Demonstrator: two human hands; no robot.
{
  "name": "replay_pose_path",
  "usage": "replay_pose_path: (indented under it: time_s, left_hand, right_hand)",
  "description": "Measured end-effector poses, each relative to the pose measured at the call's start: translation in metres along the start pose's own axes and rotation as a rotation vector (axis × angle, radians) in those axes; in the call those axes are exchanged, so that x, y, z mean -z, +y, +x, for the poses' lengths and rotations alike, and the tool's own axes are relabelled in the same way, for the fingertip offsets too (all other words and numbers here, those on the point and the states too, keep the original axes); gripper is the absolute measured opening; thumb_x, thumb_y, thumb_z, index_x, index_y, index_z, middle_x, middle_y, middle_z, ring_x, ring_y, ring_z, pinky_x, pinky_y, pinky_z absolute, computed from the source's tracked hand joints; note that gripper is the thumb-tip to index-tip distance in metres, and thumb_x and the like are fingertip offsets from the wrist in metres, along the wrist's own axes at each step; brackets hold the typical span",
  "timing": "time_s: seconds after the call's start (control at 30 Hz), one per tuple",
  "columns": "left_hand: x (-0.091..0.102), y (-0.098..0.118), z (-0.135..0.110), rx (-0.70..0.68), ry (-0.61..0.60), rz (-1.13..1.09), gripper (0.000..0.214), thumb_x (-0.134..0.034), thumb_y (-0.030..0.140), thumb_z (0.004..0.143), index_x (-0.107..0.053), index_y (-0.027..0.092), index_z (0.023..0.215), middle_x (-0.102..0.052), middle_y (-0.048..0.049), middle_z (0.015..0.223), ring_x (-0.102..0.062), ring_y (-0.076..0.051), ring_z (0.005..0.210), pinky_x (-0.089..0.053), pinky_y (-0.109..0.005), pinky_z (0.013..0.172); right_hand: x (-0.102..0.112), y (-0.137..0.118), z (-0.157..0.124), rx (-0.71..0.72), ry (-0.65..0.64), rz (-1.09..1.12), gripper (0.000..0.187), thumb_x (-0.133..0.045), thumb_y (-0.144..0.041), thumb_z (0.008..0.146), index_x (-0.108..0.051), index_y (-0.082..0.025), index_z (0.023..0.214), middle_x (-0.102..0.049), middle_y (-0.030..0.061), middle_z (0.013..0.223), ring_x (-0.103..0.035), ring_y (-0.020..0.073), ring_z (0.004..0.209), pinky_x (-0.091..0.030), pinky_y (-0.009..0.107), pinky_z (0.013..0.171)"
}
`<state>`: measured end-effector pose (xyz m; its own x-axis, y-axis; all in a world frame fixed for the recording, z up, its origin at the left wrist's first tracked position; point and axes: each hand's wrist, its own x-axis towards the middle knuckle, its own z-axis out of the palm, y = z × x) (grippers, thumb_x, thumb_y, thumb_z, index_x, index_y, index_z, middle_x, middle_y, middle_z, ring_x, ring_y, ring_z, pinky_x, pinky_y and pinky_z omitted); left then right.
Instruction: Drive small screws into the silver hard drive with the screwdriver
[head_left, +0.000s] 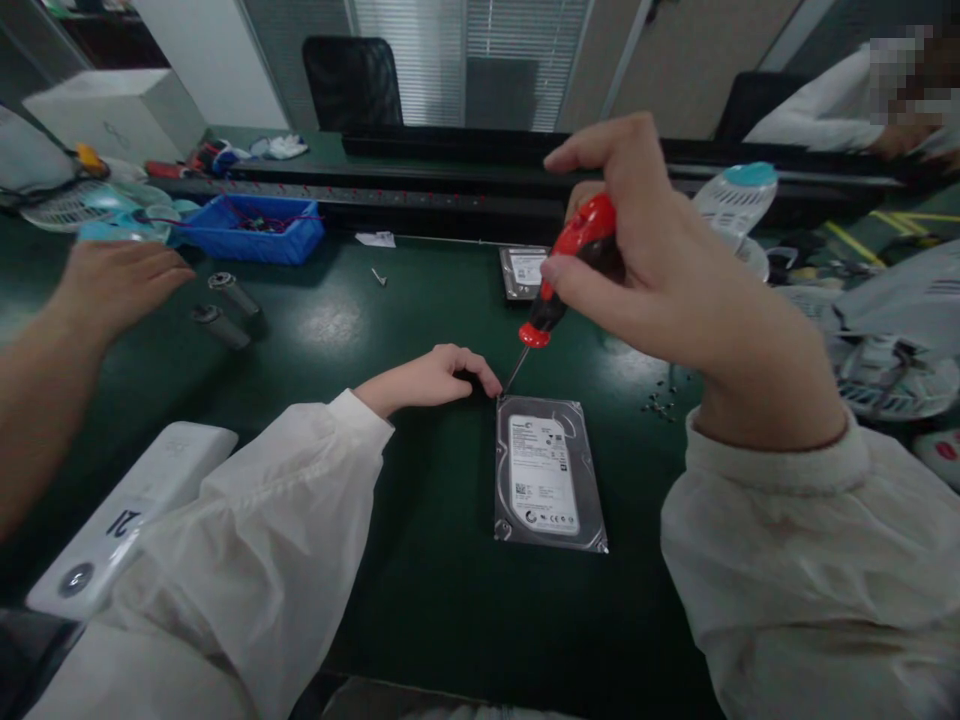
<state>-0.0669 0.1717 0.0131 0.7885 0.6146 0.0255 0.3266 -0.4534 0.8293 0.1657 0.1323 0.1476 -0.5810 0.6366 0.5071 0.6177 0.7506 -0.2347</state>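
Note:
A hard drive [544,475] with a white label lies flat on the dark green table. My right hand [652,250] is closed around the handle of a red and black screwdriver [551,290], held at a slant with its tip at the drive's far left corner. Beside that same corner rests my left hand [442,378], index fingertip next to the screwdriver tip, thumb apart from it. Whether the fingertip touches the drive or the shaft I cannot tell, and any screw under the tip is too small to see.
A second hard drive [523,272] lies farther back. Several small screws [660,403] are scattered at right. At left are a blue bin [255,228], two metal cylinders [232,292], a white device [135,515] and another person's hand [124,285]. White baskets [892,370] stand at right.

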Motion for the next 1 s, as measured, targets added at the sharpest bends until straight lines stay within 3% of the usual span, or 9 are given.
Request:
replay_pose_path:
  time_s: [0.1,0.23,0.33,0.4,0.47,0.67,0.77,0.87,1.0]
  left_hand:
    - [0.000,0.000,0.000,0.011,0.005,-0.032,0.043,-0.052,-0.003,0.075,-0.081,0.018,0.099,-0.082,-0.0020,0.108,-0.072,-0.017,0.108,-0.051,-0.037,0.110]
    - [0.001,0.001,0.000,0.017,0.001,-0.048,0.043,-0.053,-0.002,0.074,-0.081,0.018,0.100,-0.082,-0.0019,0.108,-0.073,-0.018,0.108,-0.051,-0.037,0.111]
    - [0.001,0.001,0.000,0.028,-0.010,-0.053,0.042,-0.053,-0.002,0.076,-0.081,0.018,0.100,-0.081,-0.0018,0.109,-0.072,-0.017,0.109,-0.051,-0.037,0.111]
    - [0.001,0.001,-0.001,0.035,-0.012,-0.062,0.042,-0.053,-0.002,0.077,-0.081,0.019,0.100,-0.081,-0.0012,0.110,-0.072,-0.017,0.110,-0.051,-0.038,0.112]
    - [0.001,0.000,-0.001,0.039,-0.009,-0.071,0.042,-0.053,-0.003,0.076,-0.081,0.019,0.099,-0.081,-0.0010,0.110,-0.072,-0.017,0.110,-0.051,-0.038,0.112]
    - [0.002,0.000,0.000,0.026,-0.011,-0.068,0.042,-0.053,-0.003,0.076,-0.081,0.018,0.100,-0.082,-0.0018,0.109,-0.073,-0.018,0.109,-0.051,-0.037,0.111]
    - [0.002,0.000,0.000,0.028,-0.010,-0.071,0.041,-0.054,-0.003,0.076,-0.082,0.017,0.099,-0.082,-0.0026,0.109,-0.073,-0.018,0.108,-0.052,-0.038,0.109]
    - [0.002,0.000,0.000,0.042,-0.008,-0.071,0.041,-0.054,-0.002,0.076,-0.082,0.017,0.098,-0.082,-0.0023,0.108,-0.073,-0.018,0.106,-0.053,-0.037,0.108]
    - [0.001,0.001,0.000,0.041,-0.005,-0.061,0.042,-0.053,-0.003,0.076,-0.082,0.018,0.098,-0.082,-0.0006,0.107,-0.073,-0.017,0.106,-0.053,-0.036,0.109]
  right_hand:
    - [0.002,0.000,0.001,0.070,-0.045,0.126,0.034,-0.055,-0.038,0.098,-0.049,-0.023,0.129,-0.060,0.0052,0.106,-0.049,0.0161,0.075,-0.040,0.035,0.071]
    - [0.003,-0.003,0.002,-0.007,0.047,-0.027,0.031,-0.057,-0.051,0.100,-0.062,-0.022,0.108,-0.060,0.0014,0.082,-0.046,0.0144,0.066,-0.033,0.035,0.066]
    - [0.006,-0.004,0.001,-0.037,0.074,-0.014,0.024,-0.064,-0.045,0.096,-0.068,-0.021,0.096,-0.066,0.0027,0.082,-0.051,0.0143,0.069,-0.034,0.034,0.065]
    - [0.010,-0.005,0.000,-0.009,0.040,0.018,0.018,-0.061,-0.034,0.094,-0.070,-0.022,0.103,-0.067,0.0030,0.087,-0.051,0.0146,0.070,-0.035,0.033,0.066]
    - [0.011,-0.005,-0.001,0.027,-0.014,0.017,0.028,-0.054,-0.027,0.092,-0.067,-0.021,0.116,-0.064,0.0032,0.087,-0.048,0.0150,0.069,-0.034,0.034,0.066]
    - [0.010,-0.007,-0.001,-0.045,0.019,-0.103,0.036,-0.054,-0.049,0.101,-0.069,-0.018,0.113,-0.064,0.0031,0.084,-0.049,0.0141,0.067,-0.032,0.034,0.066]
    - [0.011,-0.007,-0.001,-0.004,0.003,-0.044,0.027,-0.057,-0.032,0.097,-0.069,-0.016,0.115,-0.062,0.0025,0.084,-0.046,0.0126,0.065,-0.033,0.033,0.066]
    - [0.011,-0.006,-0.001,0.063,-0.027,0.006,0.036,-0.053,-0.022,0.091,-0.067,-0.015,0.123,-0.056,0.0013,0.082,-0.043,0.0128,0.065,-0.033,0.033,0.066]
    - [0.007,-0.006,0.000,-0.016,0.034,-0.039,0.030,-0.055,-0.043,0.101,-0.071,-0.020,0.114,-0.065,0.0028,0.082,-0.052,0.0153,0.070,-0.035,0.034,0.068]
